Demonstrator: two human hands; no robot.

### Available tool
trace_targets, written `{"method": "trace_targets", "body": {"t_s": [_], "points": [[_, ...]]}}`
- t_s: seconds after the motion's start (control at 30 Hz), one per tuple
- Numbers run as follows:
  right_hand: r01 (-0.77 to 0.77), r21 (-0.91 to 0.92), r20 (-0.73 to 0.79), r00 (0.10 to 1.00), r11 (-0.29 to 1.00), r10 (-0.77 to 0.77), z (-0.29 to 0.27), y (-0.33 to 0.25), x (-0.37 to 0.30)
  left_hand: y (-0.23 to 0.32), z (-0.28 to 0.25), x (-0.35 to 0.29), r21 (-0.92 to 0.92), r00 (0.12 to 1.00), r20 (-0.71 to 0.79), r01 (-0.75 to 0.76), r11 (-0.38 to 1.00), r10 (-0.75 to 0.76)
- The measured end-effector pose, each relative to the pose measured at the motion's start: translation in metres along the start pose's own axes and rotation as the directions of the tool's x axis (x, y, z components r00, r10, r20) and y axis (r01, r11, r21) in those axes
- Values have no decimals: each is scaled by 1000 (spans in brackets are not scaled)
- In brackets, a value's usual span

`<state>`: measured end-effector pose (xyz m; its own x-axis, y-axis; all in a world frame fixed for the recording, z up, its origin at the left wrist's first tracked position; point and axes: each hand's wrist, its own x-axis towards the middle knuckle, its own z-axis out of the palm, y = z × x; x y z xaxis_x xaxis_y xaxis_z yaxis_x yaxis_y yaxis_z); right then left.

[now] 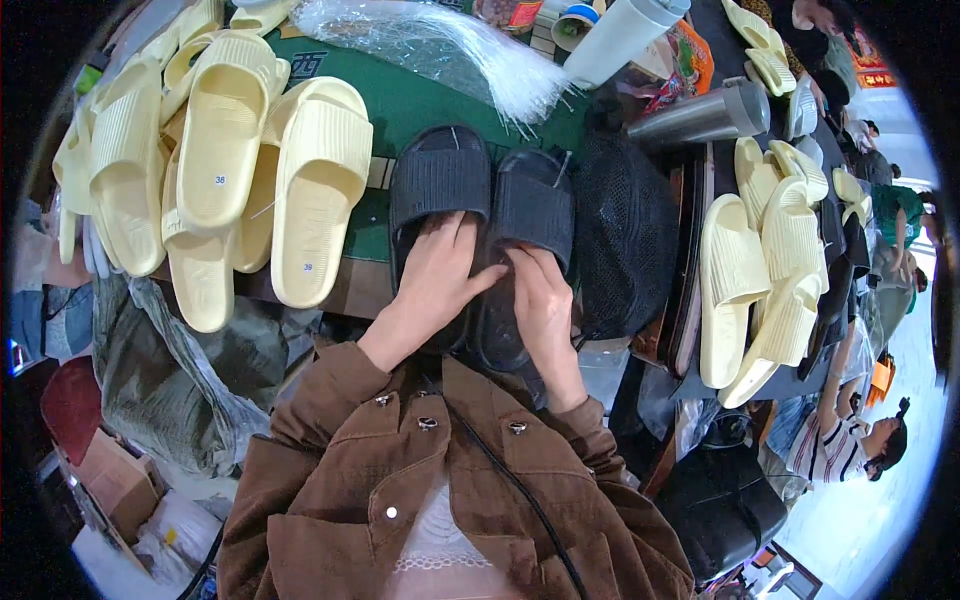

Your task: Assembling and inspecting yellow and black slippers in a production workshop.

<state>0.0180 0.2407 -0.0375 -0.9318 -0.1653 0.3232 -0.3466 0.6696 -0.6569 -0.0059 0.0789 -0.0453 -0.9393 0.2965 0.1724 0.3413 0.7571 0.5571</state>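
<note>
Where black slippers (440, 185) reach the table (345, 290) edge, half-bent left and right fingers (445, 245) (537, 272) dip inside, grip unclear.

Premises present as a workshop handling slippers in quantity. Evidence: the fingers (466, 236) are at the straps of a pair of black slippers (440, 172); cream slippers (322, 145) lie heaped to their left; a bundle of clear plastic strands (538, 85) lies beyond them on a green tabletop (400, 105); further cream slippers (733, 262) occupy a dark table to their right, with a person in a striped top (832, 446) farther out.
</note>
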Motion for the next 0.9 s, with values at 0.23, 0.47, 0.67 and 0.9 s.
{"method": "trace_targets", "body": {"t_s": [0.23,0.47,0.67,0.9], "points": [[82,-46,-28,996,996,-83,1,1,2,8,9,9,32,992,-116,60,998,-56],[3,181,-119,993,984,19,-41,-18,32,9,10,11,67,992,-46,118,991,-115],[-67,117,-52,996,991,74,-37,-3,114,4,15,11,107,983,-180,42,993,-23],[-108,-147,102,987,983,123,21,34,163,13,7,12,13,987,-71,144,989,-143]]}}
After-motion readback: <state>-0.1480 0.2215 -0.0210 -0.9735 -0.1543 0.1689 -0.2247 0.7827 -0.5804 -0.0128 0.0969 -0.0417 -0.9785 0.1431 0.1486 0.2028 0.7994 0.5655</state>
